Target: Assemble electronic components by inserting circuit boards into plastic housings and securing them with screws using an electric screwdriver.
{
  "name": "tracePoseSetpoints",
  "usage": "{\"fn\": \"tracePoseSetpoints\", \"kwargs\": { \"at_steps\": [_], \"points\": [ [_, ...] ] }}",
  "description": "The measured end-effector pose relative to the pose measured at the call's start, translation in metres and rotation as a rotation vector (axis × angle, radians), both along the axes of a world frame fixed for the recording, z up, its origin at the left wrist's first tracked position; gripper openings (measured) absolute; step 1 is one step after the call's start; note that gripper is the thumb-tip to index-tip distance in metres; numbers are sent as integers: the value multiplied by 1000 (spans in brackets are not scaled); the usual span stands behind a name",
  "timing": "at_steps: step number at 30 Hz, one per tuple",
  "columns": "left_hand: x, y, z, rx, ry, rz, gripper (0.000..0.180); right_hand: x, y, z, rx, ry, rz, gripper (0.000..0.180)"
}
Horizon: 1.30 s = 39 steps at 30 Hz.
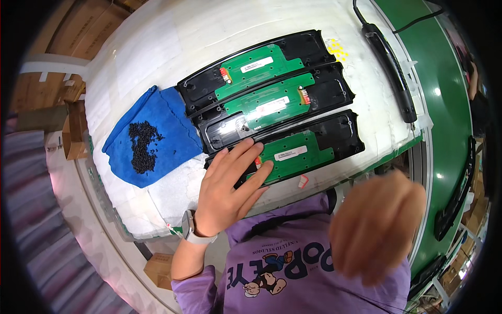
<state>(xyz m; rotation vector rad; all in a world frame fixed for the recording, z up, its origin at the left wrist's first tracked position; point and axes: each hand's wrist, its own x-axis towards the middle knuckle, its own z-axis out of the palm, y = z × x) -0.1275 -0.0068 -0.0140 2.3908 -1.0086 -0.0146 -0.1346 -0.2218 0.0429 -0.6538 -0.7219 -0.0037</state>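
Three long black plastic housings lie side by side on the padded table, each carrying a green circuit board. My left hand point(230, 180) rests with spread fingers on the left end of the nearest housing point(342, 138), by its board point(293, 155); it grips nothing. Behind it are the middle housing point(334, 86) and the far housing point(303, 44). My right hand point(376, 230) is raised at the lower right, off the table and smeared by motion. Its fingers look curled, but what they hold, if anything, is hidden.
To the left, small black screws point(142, 149) are heaped on a blue cloth point(170, 136). A black electric screwdriver point(389, 73) lies along the right side, its cord running upward. Yellow dots point(337, 49) mark the white cover point(219, 31). A green surface point(434, 115) stretches beyond the right edge.
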Motion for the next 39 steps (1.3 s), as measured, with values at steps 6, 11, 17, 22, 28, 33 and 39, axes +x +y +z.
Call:
{"fn": "tracePoseSetpoints", "kwargs": {
  "at_steps": [6,11,17,22,28,33,39],
  "points": [
    [0,-3,-1,-12,11,-3,39,10,14,17,23,-14,259,13],
    [2,-3,-2,-2,-24,-26,40,5,12,20,12,-83,272,12],
    [1,2,-3,-6,9,-17,40,3,13,16,-5,-67,230,11],
    [0,-6,-7,8,-98,17,40,4,13,17,0,-80,300,13],
    [5,8,12,-48,-72,-27,32,5,24,22,41,-103,307,22],
    [20,74,19,-114,-274,629,15,13,14,12,4,-182,481,8],
    [42,176,15,281,-412,1044,42,1,3,2,-666,-121,-185,17]
  ]
}}
